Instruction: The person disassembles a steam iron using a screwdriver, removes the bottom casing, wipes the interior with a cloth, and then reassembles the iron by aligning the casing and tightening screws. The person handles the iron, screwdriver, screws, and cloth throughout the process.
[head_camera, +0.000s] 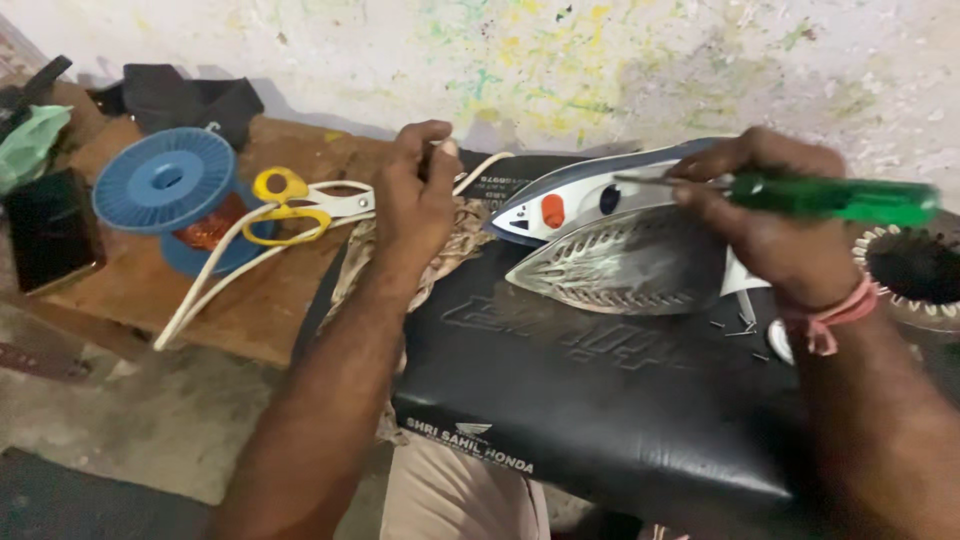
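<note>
Looking down, I see the steam iron (600, 225) lying on its side on a black padded cushion (600, 400) across my lap, its metal soleplate (625, 262) turned up toward me — a pose that leaves the seam between plate and body in reach. My right hand (760, 215) is wrapped around a green-handled screwdriver (835, 198), the thin shaft running left so its tip meets the iron's white-and-grey body near the dark dial. My left hand (418, 195) rests past the iron's nose, fingers curled over something small and pale at the tips; I cannot tell what it is, though the white cord (215, 275) passes close by there. A few small screws (738, 325) lie loose on the cushion by my right wrist, which wears a pink band (830, 318).

Further left, the wooden bench (240, 310) carries a blue spool of copper wire (175, 195) and yellow-handled scissors (300, 205), the cord trailing across both. A crumpled cloth (440, 255) sits under my left hand at the cushion's edge. At the far right a round wound coil part (915, 270) is touching nothing I hold. My own right hand covers the iron's rear, so that end is hidden.
</note>
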